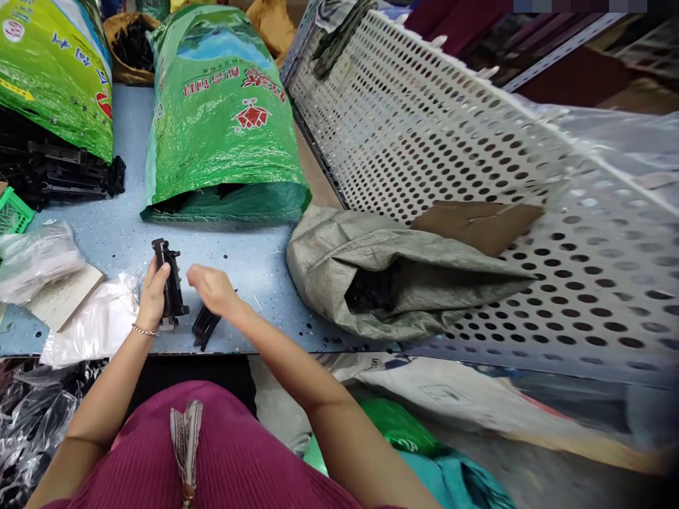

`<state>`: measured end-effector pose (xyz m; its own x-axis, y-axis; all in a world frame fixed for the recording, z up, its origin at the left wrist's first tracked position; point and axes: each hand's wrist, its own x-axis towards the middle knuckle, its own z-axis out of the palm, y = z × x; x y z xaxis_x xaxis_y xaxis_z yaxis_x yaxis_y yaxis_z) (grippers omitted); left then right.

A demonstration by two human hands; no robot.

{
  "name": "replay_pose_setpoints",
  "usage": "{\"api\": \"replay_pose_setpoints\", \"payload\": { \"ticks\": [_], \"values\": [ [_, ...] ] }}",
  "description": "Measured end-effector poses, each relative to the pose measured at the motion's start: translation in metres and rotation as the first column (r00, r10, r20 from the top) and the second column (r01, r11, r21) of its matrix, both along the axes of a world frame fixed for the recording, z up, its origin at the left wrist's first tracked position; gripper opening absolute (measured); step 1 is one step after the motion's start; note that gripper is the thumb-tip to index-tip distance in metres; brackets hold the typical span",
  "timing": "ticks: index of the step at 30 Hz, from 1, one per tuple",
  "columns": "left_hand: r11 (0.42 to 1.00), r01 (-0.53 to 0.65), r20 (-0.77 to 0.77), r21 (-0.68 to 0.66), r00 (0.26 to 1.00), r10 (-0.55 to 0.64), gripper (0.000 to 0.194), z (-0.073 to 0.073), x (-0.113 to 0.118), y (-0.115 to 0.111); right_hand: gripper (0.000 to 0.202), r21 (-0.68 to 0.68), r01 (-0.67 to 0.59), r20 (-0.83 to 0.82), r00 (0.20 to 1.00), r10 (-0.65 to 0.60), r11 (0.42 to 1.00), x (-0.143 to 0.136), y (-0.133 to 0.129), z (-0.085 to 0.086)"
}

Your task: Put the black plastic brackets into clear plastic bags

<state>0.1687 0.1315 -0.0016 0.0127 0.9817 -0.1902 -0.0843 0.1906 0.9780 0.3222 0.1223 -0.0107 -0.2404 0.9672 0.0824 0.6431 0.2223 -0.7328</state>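
Observation:
My left hand (153, 293) is wrapped round a long black plastic part (172, 286), held upright over the front of the table. Small pegs stick out from the part's right side. Just right of it is my right hand (211, 288), its fingers curled in and a little blurred. Whatever those fingers hold, if anything, is hidden. Beneath my right hand, a second black plastic part (206, 326) lies on the blue speckled tabletop (249, 258).
A green woven sack (223, 141) lies open-mouthed ahead. On the right, a grey sack (339, 247) holding black pieces leans by a perforated metal panel (414, 120). To the left are clear plastic bags (95, 318), a cardboard piece (66, 297) and piled black parts (58, 170).

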Motion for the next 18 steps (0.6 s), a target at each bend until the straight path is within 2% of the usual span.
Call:
{"api": "replay_pose_setpoints", "payload": {
  "ticks": [3, 5, 6, 8, 10, 12, 13, 14, 15, 16, 18],
  "values": [
    [0.999, 0.030, 0.035, -0.041, 0.999, -0.029, 0.052, -0.005, -0.006, 0.011, 0.051, 0.059, -0.100, 0.081, 0.992, 0.095, 0.993, 0.001, -0.036, -0.012],
    [0.999, 0.043, -0.071, 0.010, 0.997, -0.042, 0.048, -0.012, -0.008, 0.014, 0.051, -0.013, -0.080, 0.085, 0.993, 0.081, 0.997, 0.004, -0.034, -0.015],
    [0.997, 0.059, -0.179, 0.045, 0.983, -0.050, 0.046, -0.017, -0.008, 0.013, 0.051, -0.052, -0.047, 0.075, 0.996, 0.050, 0.998, 0.006, -0.023, -0.014],
    [0.989, 0.138, -0.449, 0.059, 0.888, -0.097, 0.043, -0.028, -0.004, 0.007, 0.049, -0.092, 0.053, 0.067, 0.997, -0.047, 0.994, 0.008, 0.018, -0.008],
    [0.970, 0.241, -0.678, -0.033, 0.707, -0.199, 0.046, -0.038, 0.006, -0.006, 0.041, -0.090, 0.167, 0.120, 0.981, -0.155, 0.982, 0.005, 0.074, 0.001],
    [0.939, 0.309, -0.796, -0.154, 0.524, -0.303, 0.053, -0.045, 0.016, -0.021, 0.045, -0.103, 0.199, 0.227, 0.959, -0.172, 0.975, -0.002, 0.130, 0.010],
    [0.924, 0.330, -0.824, -0.192, 0.457, -0.334, 0.054, -0.047, 0.020, -0.027, 0.048, -0.147, 0.194, 0.257, 0.954, -0.151, 0.970, -0.007, 0.154, 0.014],
    [0.916, 0.344, -0.837, -0.207, 0.423, -0.348, 0.055, -0.049, 0.022, -0.031, 0.050, -0.188, 0.187, 0.269, 0.954, -0.133, 0.964, -0.010, 0.174, 0.017],
    [0.915, 0.352, -0.834, -0.196, 0.431, -0.344, 0.054, -0.051, 0.021, -0.033, 0.049, -0.218, 0.182, 0.268, 0.956, -0.120, 0.959, -0.013, 0.188, 0.019],
    [0.922, 0.352, -0.811, -0.160, 0.486, -0.326, 0.052, -0.052, 0.018, -0.033, 0.046, -0.236, 0.177, 0.254, 0.960, -0.116, 0.955, -0.015, 0.196, 0.020],
    [0.955, 0.290, -0.665, -0.055, 0.703, -0.252, 0.052, -0.052, 0.007, -0.024, 0.039, -0.222, 0.177, 0.226, 0.966, -0.126, 0.959, -0.015, 0.191, 0.017]
  ]
}}
